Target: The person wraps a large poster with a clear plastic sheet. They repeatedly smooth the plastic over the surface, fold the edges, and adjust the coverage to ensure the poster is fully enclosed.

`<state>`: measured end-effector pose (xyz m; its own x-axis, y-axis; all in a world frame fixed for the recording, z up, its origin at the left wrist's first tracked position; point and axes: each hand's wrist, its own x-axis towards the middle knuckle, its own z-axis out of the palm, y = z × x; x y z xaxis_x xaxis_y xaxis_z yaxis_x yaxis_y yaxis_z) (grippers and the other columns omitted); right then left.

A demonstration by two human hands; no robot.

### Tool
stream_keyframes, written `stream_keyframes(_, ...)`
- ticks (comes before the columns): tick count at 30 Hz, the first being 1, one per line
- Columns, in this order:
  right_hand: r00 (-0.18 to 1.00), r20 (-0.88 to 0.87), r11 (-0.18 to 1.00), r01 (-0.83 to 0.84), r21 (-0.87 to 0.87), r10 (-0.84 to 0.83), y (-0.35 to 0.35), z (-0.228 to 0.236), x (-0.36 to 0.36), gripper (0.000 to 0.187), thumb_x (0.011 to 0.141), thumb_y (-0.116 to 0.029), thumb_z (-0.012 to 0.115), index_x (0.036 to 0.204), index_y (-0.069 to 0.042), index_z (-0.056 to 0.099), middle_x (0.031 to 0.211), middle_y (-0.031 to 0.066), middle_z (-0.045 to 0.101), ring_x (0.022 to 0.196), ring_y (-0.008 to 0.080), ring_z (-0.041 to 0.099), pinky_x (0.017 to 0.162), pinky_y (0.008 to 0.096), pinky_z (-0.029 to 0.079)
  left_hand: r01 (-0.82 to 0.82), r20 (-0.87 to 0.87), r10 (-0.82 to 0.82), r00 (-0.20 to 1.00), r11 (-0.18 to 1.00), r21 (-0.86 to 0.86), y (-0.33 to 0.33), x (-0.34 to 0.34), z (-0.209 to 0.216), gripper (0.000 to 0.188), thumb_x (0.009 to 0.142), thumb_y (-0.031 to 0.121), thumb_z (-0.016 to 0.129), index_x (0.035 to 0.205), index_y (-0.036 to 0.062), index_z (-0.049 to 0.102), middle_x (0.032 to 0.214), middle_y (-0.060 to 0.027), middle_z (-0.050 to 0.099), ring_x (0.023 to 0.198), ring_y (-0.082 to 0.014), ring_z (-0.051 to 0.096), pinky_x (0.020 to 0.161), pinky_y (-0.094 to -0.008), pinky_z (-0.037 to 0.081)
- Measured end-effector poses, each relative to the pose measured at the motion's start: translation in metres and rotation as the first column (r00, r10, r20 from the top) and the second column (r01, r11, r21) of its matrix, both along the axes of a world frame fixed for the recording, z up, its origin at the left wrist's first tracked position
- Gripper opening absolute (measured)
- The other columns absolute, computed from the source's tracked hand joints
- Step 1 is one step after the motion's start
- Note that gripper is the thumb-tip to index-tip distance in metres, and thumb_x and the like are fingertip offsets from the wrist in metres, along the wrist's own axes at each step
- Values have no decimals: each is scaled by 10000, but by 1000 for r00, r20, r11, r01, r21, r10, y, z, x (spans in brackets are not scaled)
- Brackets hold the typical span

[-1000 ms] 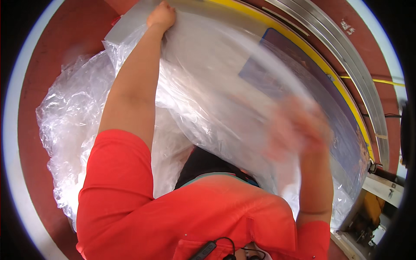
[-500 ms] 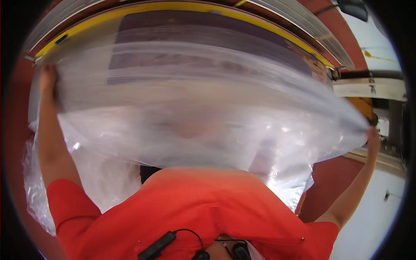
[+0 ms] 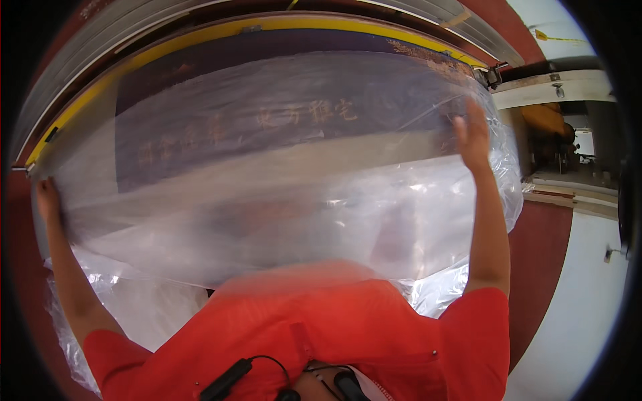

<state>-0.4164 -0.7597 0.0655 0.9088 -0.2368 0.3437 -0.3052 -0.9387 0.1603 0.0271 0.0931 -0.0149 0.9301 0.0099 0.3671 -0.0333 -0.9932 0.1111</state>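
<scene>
A wide clear plastic sheet (image 3: 254,194) is spread in front of me over a large flat panel with a dark printed area (image 3: 234,87). At the left edge, the fingers of my left hand (image 3: 48,198) are pressed together on the sheet's border. My right hand (image 3: 475,137) is over the sheet's right part, fingers stretched and thumb apart, holding nothing. Beyond it, loose plastic bunches along the right side. The dark print shows hazily through the film. Part of the sheet nearest my body is blurred.
A yellow rail (image 3: 267,25) runs along the far edge, with a metal fitting (image 3: 493,75) at its right end. Grey metal slats (image 3: 73,87) lie beyond. Machinery (image 3: 568,137) stands to the right, above a red floor (image 3: 545,267). Crumpled plastic hangs at the lower left.
My right hand has moved left and away from me, from the sheet's gathered corner onto its right part, and opened. My left hand has come nearer. The film lies flatter.
</scene>
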Motion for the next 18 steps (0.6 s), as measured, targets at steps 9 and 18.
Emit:
stream_keyframes(9,998,18,994,61,85,-63,32,-1,65,556,819,-436,370,1254,-104,271,1283,99,299,1187,295,256,948,435,199,74,26,-74,997,997,20,25,-4,-13,304,827,311,438,890,25,521,842,-166,554,771,-293,535,681,-352,403)
stream_keyframes(18,983,178,999,-37,-27,41,69,2,80,282,766,-318,528,916,-84,576,913,85,567,933,274,486,859,406,305,79,-135,-88,987,994,-70,34,-50,26,349,831,336,444,945,17,531,876,-106,566,825,-188,524,743,-289,382)
